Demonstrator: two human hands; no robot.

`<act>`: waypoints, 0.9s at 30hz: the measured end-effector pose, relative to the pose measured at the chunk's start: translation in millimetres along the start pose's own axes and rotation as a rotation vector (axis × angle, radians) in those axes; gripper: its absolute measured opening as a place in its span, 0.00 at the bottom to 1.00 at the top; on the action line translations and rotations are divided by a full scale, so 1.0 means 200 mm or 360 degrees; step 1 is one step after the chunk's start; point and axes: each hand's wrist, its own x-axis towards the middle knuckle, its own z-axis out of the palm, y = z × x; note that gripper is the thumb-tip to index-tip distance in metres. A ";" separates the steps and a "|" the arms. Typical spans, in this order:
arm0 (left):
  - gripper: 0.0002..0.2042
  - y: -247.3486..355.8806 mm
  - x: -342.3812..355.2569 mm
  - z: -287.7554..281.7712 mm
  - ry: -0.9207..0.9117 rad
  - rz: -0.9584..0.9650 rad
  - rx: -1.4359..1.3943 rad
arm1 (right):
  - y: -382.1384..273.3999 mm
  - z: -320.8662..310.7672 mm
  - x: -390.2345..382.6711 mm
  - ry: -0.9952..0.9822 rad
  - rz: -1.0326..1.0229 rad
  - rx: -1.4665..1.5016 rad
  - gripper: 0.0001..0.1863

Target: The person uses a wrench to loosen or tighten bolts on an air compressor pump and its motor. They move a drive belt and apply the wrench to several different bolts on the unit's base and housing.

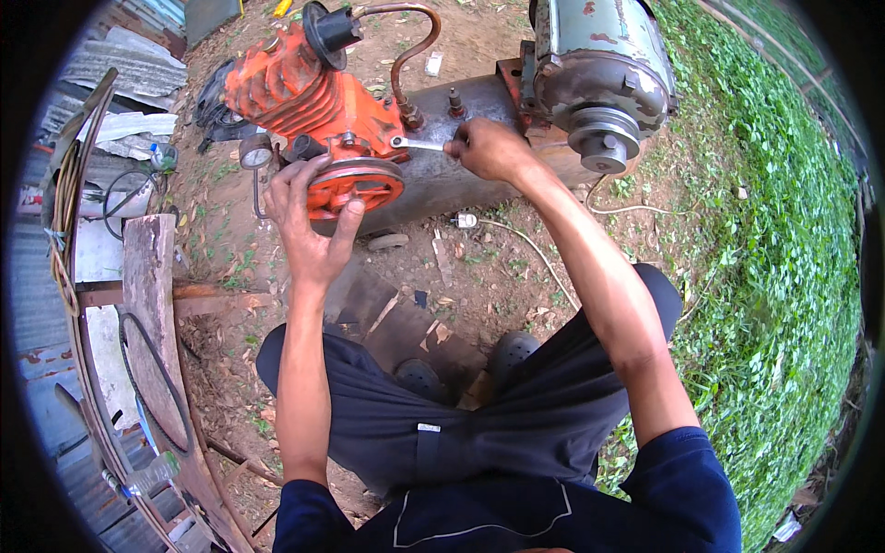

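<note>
An orange finned compressor pump (300, 88) sits on a grey steel tank (461, 175), with a curved copper pipe (413, 46) rising from it. My left hand (309, 217) grips the rim of the orange pulley wheel (355, 189) at the pump's front. My right hand (489, 147) is closed on a silver wrench (419, 144) whose head sits on a fitting at the pump's base. A grey electric motor (595, 69) with a stepped pulley stands on the tank to the right.
A pressure gauge (254, 152) hangs left of the pump. A wooden plank (152, 304) with a black belt lies at the left by corrugated sheets. A white cable (525, 244) runs over bare dirt. Green ground cover (784, 230) fills the right. My knees are bent below.
</note>
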 end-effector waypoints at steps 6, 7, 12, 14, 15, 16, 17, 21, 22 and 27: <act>0.29 0.00 0.01 0.01 0.0012 -0.0045 -0.0045 | -0.03 -0.02 -0.06 0.0304 -0.0239 -0.0452 0.17; 0.29 0.01 0.01 0.01 0.0005 -0.0044 -0.0063 | -0.02 -0.02 -0.07 0.0344 -0.0275 -0.0461 0.17; 0.28 0.03 0.01 -0.03 -0.0033 -0.0085 -0.0089 | -0.19 -0.02 -0.20 0.0397 -0.0035 -0.0142 0.17; 0.29 0.03 0.01 -0.03 -0.0004 -0.0062 -0.0060 | -0.20 0.04 -0.22 0.0424 -0.0027 0.0071 0.17; 0.29 0.03 0.02 -0.01 0.0006 -0.0045 -0.0060 | -0.18 0.08 -0.24 0.0372 -0.0045 0.0188 0.17; 0.29 0.03 0.01 0.00 0.0016 -0.0037 -0.0056 | -0.14 0.16 -0.23 0.0375 -0.0078 0.0256 0.17; 0.29 0.03 0.02 -0.01 0.0028 -0.0025 -0.0033 | -0.13 0.23 -0.22 0.0376 -0.0127 0.0336 0.17; 0.30 0.02 0.01 -0.01 0.0027 -0.0049 -0.0043 | -0.23 0.32 -0.24 -0.0058 0.0291 0.1140 0.16; 0.30 0.02 0.01 0.00 0.0027 -0.0055 -0.0041 | -0.22 0.36 -0.23 -0.0070 0.0331 0.1272 0.16; 0.30 0.01 0.00 0.01 0.0047 -0.0045 -0.0015 | -0.32 0.40 -0.23 -0.0124 0.0451 0.1707 0.15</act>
